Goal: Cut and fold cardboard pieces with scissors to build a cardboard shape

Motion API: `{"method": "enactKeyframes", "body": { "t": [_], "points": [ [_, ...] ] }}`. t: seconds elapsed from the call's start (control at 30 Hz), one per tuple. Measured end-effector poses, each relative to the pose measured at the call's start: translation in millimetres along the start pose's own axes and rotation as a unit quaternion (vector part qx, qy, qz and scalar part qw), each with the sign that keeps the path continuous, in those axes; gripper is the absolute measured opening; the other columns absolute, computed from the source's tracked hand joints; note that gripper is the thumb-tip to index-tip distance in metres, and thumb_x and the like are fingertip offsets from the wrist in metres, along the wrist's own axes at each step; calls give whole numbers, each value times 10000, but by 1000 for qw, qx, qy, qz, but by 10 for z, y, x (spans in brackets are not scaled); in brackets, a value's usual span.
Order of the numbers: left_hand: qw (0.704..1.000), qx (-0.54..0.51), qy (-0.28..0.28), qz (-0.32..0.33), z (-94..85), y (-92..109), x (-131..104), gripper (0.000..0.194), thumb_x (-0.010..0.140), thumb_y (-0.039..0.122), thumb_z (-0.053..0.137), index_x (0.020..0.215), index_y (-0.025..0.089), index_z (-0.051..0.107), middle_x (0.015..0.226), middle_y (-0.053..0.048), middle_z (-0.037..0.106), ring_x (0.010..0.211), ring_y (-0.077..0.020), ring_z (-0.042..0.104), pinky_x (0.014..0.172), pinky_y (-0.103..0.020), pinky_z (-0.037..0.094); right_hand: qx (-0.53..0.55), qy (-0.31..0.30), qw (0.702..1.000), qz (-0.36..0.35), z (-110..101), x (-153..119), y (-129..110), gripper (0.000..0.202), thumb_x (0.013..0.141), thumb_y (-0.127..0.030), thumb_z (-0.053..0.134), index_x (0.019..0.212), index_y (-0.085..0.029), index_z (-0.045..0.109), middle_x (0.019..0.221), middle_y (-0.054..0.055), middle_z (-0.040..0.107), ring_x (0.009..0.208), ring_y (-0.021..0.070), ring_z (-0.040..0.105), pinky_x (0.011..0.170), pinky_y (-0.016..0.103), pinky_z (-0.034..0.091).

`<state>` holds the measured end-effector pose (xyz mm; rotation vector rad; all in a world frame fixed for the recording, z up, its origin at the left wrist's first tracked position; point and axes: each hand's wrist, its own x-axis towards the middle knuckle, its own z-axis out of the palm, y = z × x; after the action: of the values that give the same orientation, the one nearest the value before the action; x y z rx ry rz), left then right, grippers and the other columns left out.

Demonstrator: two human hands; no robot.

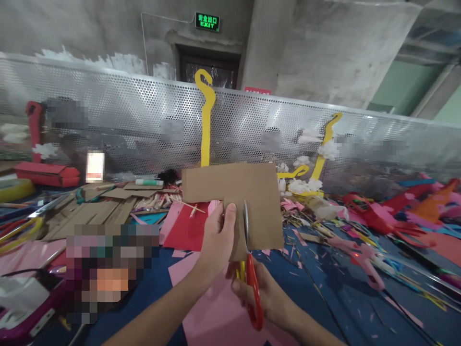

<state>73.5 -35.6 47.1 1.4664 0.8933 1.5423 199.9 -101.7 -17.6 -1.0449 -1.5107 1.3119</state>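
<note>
So the left hand (220, 229) has the brown cardboard (264, 206) pinched thumb-on-top, held up over the blue counter (288, 288), while the right hand (264, 290) is wrapped round the handles of the red-handled scissors (255, 288), with a blade lying up across the board just beside that thumb. For a clean cut, I'd keep the left thumb well off the blade line, cut from deep in the blades rather than the tips, and turn the board instead of twisting the wrist, cos stiff card probably creases if you force it.
</note>
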Motion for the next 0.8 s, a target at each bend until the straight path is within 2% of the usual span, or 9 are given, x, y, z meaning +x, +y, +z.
{"method": "enactKeyframes", "body": {
  "t": [0.13, 0.23, 0.33, 0.63, 0.8],
  "points": [
    [1000, -14, 2, -2, -11, 0, 1, 283, 978, 400, 470, 783, 202, 522, 818, -6, 605, 829, -167, 574, 756, -265, 451, -4, 2, 1000, 0, -9, -1, 23, 483, 790, -612, 722, 981, -188, 593, 851, 0, 542, 603, 93, 499, 539, 220, 463],
    [1000, -15, -2, 3, -7, 3, -5, 255, 984, 395, 459, 873, 200, 580, 899, -29, 646, 882, -181, 591, 803, -284, 461, -6, 14, 1000, -3, -7, -3, 42, 502, 772, -610, 740, 1012, -198, 582, 911, 12, 559, 635, 102, 517, 544, 219, 470],
    [1000, -18, -10, 8, 1, 1, -7, 252, 989, 391, 451, 941, 203, 612, 960, -38, 664, 908, -182, 595, 839, -293, 459, -14, 23, 1000, 3, -2, -6, 28, 507, 748, -616, 758, 981, -198, 589, 886, 10, 564, 643, 111, 515, 545, 221, 466],
    [1000, 10, 10, 8, -17, -3, 4, 289, 990, 409, 457, 814, 197, 543, 789, 4, 587, 773, -151, 551, 683, -241, 425, -35, 13, 998, -43, 14, 2, -98, 441, 795, -599, 720, 841, -178, 599, 849, 18, 514, 752, 143, 475, 664, 246, 431],
    [1000, 18, 6, 21, -25, -37, 7, 295, 986, 424, 463, 838, 191, 564, 829, -3, 627, 765, -146, 561, 682, -237, 434, -32, 12, 999, -28, 1, 16, -116, 440, 746, -574, 778, 780, -172, 602, 792, 3, 497, 726, 144, 464, 608, 237, 391]
  ]
}}
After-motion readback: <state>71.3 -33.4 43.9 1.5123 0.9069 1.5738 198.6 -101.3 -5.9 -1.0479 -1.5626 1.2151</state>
